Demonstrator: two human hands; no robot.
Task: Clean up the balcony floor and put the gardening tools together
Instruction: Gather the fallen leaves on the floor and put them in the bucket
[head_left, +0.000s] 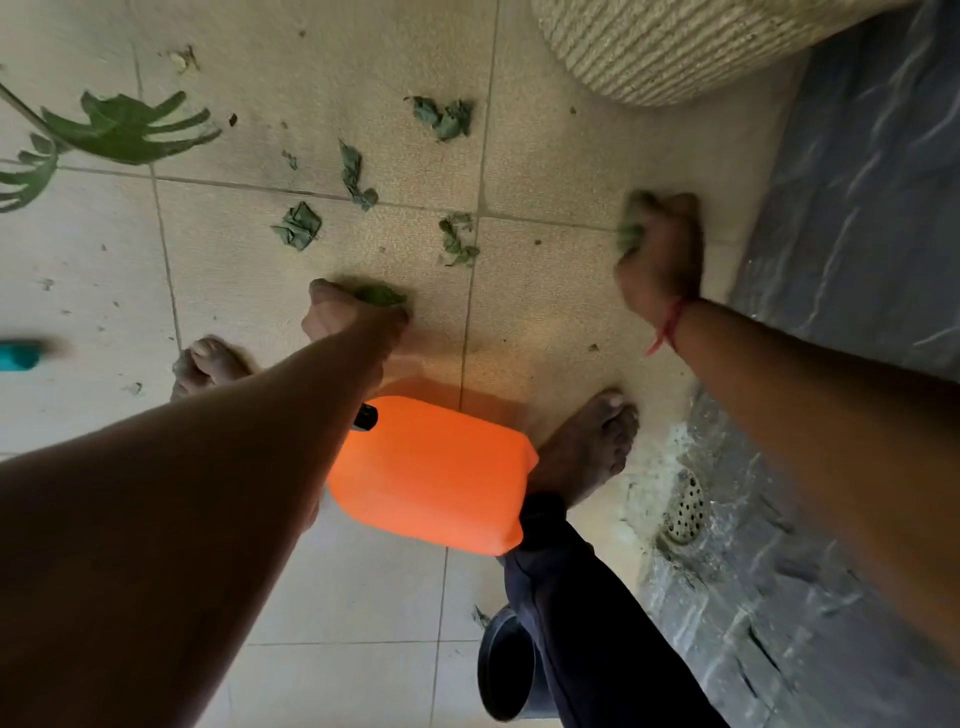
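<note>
Beige matte tile floor (545, 291), gray veined stone ledge (857, 208) on the right. Ribbed round planter (665, 47) up top. Smooth orange plastic jug (431, 467) between bare feet (587, 441). Crumpled leaves (298, 226) lie scattered on the tiles ahead. At floor level, left hand (353, 317) is fisted, pinching a leaf (382, 295); right hand (660, 254) is clenched round a green wad (631, 231).

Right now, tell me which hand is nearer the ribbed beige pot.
Right. The right hand, gripping leaves, is just below the ribbed beige pot, beside the grey ledge. The left hand, holding a leaf, is farther down-left over the tiles.
</note>
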